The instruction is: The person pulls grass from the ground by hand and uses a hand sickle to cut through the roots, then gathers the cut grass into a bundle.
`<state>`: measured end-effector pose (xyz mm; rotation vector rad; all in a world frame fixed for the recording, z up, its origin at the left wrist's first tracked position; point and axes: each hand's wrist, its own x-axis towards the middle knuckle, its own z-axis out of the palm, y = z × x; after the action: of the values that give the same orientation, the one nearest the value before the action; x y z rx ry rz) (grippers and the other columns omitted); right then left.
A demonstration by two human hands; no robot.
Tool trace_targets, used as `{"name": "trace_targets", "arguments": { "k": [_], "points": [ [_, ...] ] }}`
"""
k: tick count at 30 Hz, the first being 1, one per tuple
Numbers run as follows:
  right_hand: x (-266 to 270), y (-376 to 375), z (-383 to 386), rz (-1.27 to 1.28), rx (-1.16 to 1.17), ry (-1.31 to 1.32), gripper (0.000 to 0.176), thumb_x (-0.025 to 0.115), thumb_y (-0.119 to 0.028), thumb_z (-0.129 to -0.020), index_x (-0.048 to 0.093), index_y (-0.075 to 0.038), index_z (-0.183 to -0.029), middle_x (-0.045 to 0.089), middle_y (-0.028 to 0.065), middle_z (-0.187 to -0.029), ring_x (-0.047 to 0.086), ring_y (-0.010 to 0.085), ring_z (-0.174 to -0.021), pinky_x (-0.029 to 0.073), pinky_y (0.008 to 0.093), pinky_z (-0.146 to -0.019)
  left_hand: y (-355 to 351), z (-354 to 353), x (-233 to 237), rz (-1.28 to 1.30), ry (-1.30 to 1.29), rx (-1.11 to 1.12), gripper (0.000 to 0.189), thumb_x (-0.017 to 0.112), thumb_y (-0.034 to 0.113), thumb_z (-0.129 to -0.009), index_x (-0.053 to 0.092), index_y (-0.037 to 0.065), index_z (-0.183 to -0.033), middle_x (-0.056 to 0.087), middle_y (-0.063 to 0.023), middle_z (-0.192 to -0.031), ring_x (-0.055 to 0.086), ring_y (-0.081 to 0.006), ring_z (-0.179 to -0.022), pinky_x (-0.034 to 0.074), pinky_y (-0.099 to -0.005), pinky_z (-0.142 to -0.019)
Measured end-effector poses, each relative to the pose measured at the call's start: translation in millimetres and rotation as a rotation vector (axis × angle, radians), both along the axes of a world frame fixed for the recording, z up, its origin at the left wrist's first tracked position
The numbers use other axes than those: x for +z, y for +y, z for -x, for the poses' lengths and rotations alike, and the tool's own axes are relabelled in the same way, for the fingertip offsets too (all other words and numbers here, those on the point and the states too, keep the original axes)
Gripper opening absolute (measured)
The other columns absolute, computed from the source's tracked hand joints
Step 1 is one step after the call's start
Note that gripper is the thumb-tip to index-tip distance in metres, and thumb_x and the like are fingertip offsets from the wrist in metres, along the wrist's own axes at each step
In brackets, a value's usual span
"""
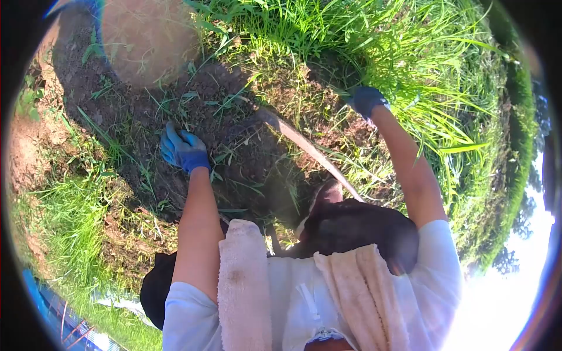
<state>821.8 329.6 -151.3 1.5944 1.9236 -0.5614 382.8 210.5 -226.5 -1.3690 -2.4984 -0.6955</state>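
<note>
My left hand (184, 149), in a blue glove, reaches down to the dark soil (134, 126). Its fingers are stretched and slightly apart, with loose cut grass blades around them. My right hand (369, 102), also gloved in blue, is at the edge of the tall green grass (386, 52). Its fingers look curled; what they hold, if anything, is hidden. Between the two hands a long wooden handle (313, 152) lies slanting across the ground toward my knee; neither hand touches it.
Weeds and cut blades are strewn over the soil. More grass (76, 228) grows at the lower left. My bent legs in dark trousers (357, 228) are below the handle, and a towel (243, 281) hangs from my neck. A blue structure (64, 316) shows at bottom left.
</note>
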Motion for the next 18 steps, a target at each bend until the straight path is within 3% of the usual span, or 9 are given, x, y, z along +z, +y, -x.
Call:
{"name": "trace_targets", "arguments": {
  "k": [3,4,5,7,9,10,12,15,18],
  "points": [
    [-3,-68,-5,-0.075,-0.189,0.137,0.031,0.054,-0.037,-0.087,0.064,-0.01,-0.098,0.067,0.0141,-0.085,0.065,0.0319,-0.081,0.051,0.0424,-0.074,3,-2,1,0.004,-0.007,-0.002,0.04,0.056,0.018,-0.081,0.056,0.018,-0.121,0.057,-0.0112,-0.121,0.049,-0.0324,-0.114,0.035,-0.0483,-0.095],
    [9,-101,-1,0.044,-0.318,0.17,0.029,0.052,-0.036,-0.087,0.064,-0.011,-0.097,0.067,0.0139,-0.086,0.065,0.0309,-0.082,0.051,0.042,-0.075,0,-2,1,0.013,-0.024,-0.01,0.04,0.056,0.019,-0.081,0.056,0.018,-0.121,0.057,-0.0113,-0.121,0.049,-0.0324,-0.113,0.035,-0.0485,-0.095],
    [12,-138,-1,0.073,-0.082,0.131,0.027,0.05,-0.032,-0.087,0.064,-0.011,-0.097,0.067,0.0133,-0.091,0.065,0.0306,-0.085,0.051,0.042,-0.078,1,-1,1,0.014,-0.037,-0.015,0.04,0.056,0.019,-0.081,0.056,0.018,-0.121,0.057,-0.0114,-0.12,0.049,-0.0323,-0.113,0.035,-0.0486,-0.095],
    [24,-181,14,0.361,0.079,0.054,0.025,0.046,-0.028,-0.089,0.062,-0.012,-0.1,0.067,0.0133,-0.095,0.065,0.0306,-0.089,0.051,0.0421,-0.082,1,-2,1,0.019,-0.045,-0.009,0.04,0.056,0.019,-0.082,0.056,0.018,-0.121,0.057,-0.0118,-0.12,0.05,-0.0325,-0.112,0.035,-0.0488,-0.095],
    [30,-185,9,0.102,0.127,0.161,0.024,0.049,-0.017,-0.088,0.056,-0.011,-0.11,0.064,0.0145,-0.097,0.065,0.0302,-0.09,0.051,0.0422,-0.081,2,-4,-1,0.032,-0.036,0.014,0.039,0.055,0.017,-0.082,0.055,0.018,-0.121,0.057,-0.0123,-0.118,0.05,-0.0326,-0.11,0.035,-0.049,-0.095],
    [15,-182,-5,-0.116,0.187,0.248,0.025,0.05,-0.012,-0.087,0.054,-0.009,-0.112,0.063,0.0153,-0.101,0.065,0.0302,-0.09,0.051,0.042,-0.08,0,-4,-1,0.037,-0.029,0.006,0.039,0.055,0.017,-0.082,0.055,0.018,-0.121,0.057,-0.0123,-0.118,0.05,-0.0326,-0.11,0.035,-0.049,-0.095],
    [10,-127,-8,-0.065,0.067,0.093,0.041,0.053,-0.01,-0.083,0.048,-0.008,-0.124,0.063,0.0148,-0.099,0.062,0.0284,-0.095,0.051,0.044,-0.076,2,-5,-1,0.039,-0.02,0.018,0.04,0.055,0.017,-0.082,0.055,0.018,-0.121,0.057,-0.0124,-0.118,0.05,-0.0327,-0.11,0.034,-0.0486,-0.095],
    [7,-63,-14,-0.141,0.03,0.048,0.048,0.049,-0.002,-0.084,0.038,-0.004,-0.131,0.054,0.0218,-0.118,0.064,0.0329,-0.086,0.053,0.0431,-0.075,2,-3,-6,0.019,0.001,0.013,0.039,0.055,0.017,-0.082,0.056,0.017,-0.121,0.058,-0.0122,-0.117,0.051,-0.0322,-0.11,0.035,-0.0482,-0.095],
    [-12,-30,-24,-0.042,-0.034,-0.212,0.051,0.048,-0.006,-0.085,0.035,-0.001,-0.133,0.051,0.0279,-0.125,0.063,0.0375,-0.098,0.053,0.0459,-0.079,2,-3,-1,0.025,-0.072,-0.004,0.038,0.055,0.017,-0.082,0.056,0.017,-0.12,0.058,-0.0119,-0.117,0.051,-0.0318,-0.11,0.034,-0.0482,-0.096]
  ]
}}
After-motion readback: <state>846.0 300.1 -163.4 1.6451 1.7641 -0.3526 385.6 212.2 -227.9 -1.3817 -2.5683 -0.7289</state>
